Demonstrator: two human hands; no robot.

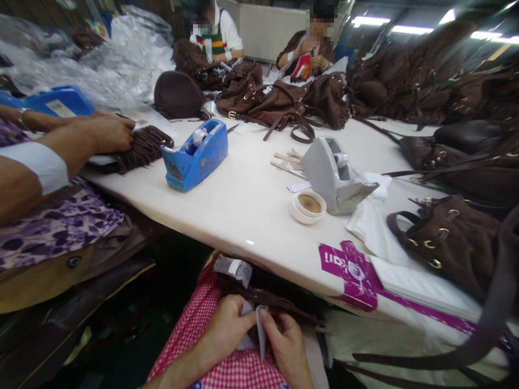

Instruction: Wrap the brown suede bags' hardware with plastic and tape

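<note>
In my lap, below the table edge, lies a dark brown bag (279, 300) over red checked cloth. My left hand (229, 323) is closed, pinching thin grey material at the bag's near side. Beside it, my right hand (287, 340) grips a narrow grey strip (261, 330) between thumb and fingers. Whether the strip is paper or fabric, I cannot tell. Just above my left hand a grey wrapped piece (234, 270) with a white band rests on the bag. Much of the bag is hidden under the table edge.
On the white table (243, 205) stand a blue tape dispenser (197, 154), a grey tape dispenser (334, 175) and a small round white tub (308, 206). Brown bags (446, 232) crowd the right side. At left a co-worker's hand (107, 132) touches a fringed brown piece. Two people sit opposite.
</note>
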